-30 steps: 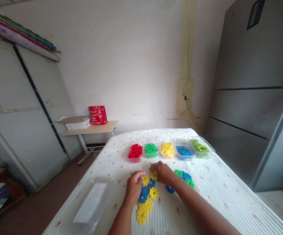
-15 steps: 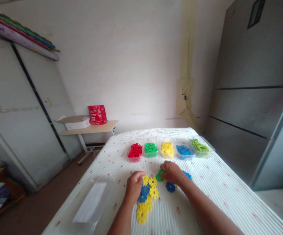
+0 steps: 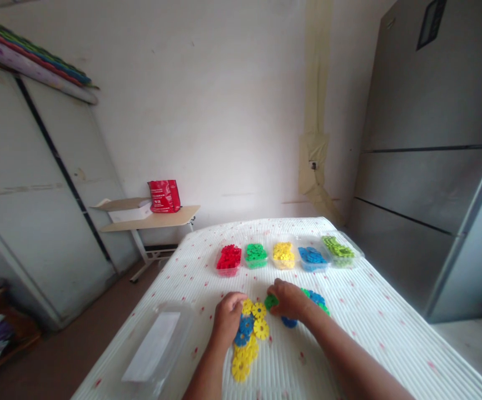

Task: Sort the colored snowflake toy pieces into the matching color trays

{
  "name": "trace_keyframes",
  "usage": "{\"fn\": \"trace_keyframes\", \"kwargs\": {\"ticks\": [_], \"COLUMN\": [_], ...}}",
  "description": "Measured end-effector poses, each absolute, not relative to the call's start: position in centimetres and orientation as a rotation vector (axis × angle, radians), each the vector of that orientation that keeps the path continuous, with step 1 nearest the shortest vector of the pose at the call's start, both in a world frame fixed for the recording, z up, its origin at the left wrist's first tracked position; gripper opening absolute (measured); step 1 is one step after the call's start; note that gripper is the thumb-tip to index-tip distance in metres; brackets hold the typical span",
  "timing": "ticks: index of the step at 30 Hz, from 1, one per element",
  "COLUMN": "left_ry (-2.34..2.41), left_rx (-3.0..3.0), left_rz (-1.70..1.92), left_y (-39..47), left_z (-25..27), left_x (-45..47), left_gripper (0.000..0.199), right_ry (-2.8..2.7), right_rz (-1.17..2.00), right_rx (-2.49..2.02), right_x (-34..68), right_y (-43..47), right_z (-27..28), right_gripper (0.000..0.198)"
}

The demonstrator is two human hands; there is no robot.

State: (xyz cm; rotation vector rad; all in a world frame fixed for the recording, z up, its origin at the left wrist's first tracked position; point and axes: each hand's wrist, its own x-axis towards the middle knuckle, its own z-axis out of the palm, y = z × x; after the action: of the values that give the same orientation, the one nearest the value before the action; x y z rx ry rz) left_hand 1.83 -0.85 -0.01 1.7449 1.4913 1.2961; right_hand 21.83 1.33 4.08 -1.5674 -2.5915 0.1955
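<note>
My left hand (image 3: pixel 226 315) is closed at the upper left edge of a group of plastic snowflake discs, with its fingertips on a yellow disc (image 3: pixel 247 306). Two blue discs (image 3: pixel 242 335) and several more yellow discs (image 3: pixel 241 368) adjoin it, reaching toward me. Just to the right, my right hand (image 3: pixel 289 300) pinches a green snowflake disc (image 3: pixel 271 301) a short way from the yellow ones. Under and behind that hand lie more blue discs (image 3: pixel 316 298) and green discs, partly hidden by the hand and wrist.
Clear tubs stand across the table's far part, holding red discs (image 3: pixel 229 256), green discs (image 3: pixel 256 251), yellow discs (image 3: pixel 283 251), blue discs (image 3: pixel 312 255) and lime pieces (image 3: pixel 337 247). A clear plastic lid (image 3: pixel 174 333) with a white label lies at left. A grey fridge (image 3: pixel 424 183) stands right.
My right hand has moved slightly left and toward me with the green disc, uncovering more of the green and blue discs behind it. My left hand has stayed nearly in place.
</note>
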Motion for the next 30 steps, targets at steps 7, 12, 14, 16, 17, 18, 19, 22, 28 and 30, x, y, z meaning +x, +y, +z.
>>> {"fn": "trace_keyframes", "kwargs": {"ticks": [7, 12, 14, 16, 17, 18, 19, 22, 28, 30], "left_ry": [1.487, 1.482, 1.478, 1.471, 1.467, 1.464, 1.464, 1.474, 1.493, 1.483], "left_rx": [1.731, 1.715, 1.707, 1.699, 1.694, 1.687, 1.676, 1.623, 1.465, 1.409], "left_rz": [1.291, 1.305, 1.311, 1.314, 1.315, 1.317, 1.321, 1.34, 1.398, 1.406], "left_y": [-0.8, -0.7, -0.7, -0.7, -0.7, -0.8, -0.8, -0.7, -0.1, 0.0], "left_z": [0.0, 0.0, 0.0, 0.0, 0.0, 0.0, 0.0, -0.1, -0.9, -1.1], "left_x": [1.8, 1.9, 1.8, 1.8, 1.8, 1.8, 1.7, 1.6, 1.2, 1.1], "left_gripper": [0.025, 0.024, 0.023, 0.022, 0.022, 0.021, 0.021, 0.024, 0.036, 0.037], "right_ry": [-2.621, -2.667, -2.654, -2.604, -2.569, -2.531, -2.493, -2.405, -2.544, -2.593], "right_rz": [0.17, 0.146, 0.118, 0.073, 0.05, 0.031, 0.018, 0.012, 0.22, 0.286], "right_rx": [-1.601, -1.615, -1.622, -1.625, -1.626, -1.627, -1.63, -1.629, -1.444, -1.402], "right_x": [21.0, 20.3, 20.0, 19.6, 19.4, 19.1, 18.9, 18.6, 18.9, 18.9], "right_y": [0.9, 1.6, 2.5, 3.7, 4.3, 4.9, 5.4, 6.0, 3.2, 1.9], "right_z": [4.7, 6.1, 7.3, 8.9, 9.8, 10.6, 11.3, 12.3, 9.3, 7.6], "right_gripper": [0.032, 0.034, 0.034, 0.034, 0.034, 0.035, 0.037, 0.046, 0.029, 0.028]}}
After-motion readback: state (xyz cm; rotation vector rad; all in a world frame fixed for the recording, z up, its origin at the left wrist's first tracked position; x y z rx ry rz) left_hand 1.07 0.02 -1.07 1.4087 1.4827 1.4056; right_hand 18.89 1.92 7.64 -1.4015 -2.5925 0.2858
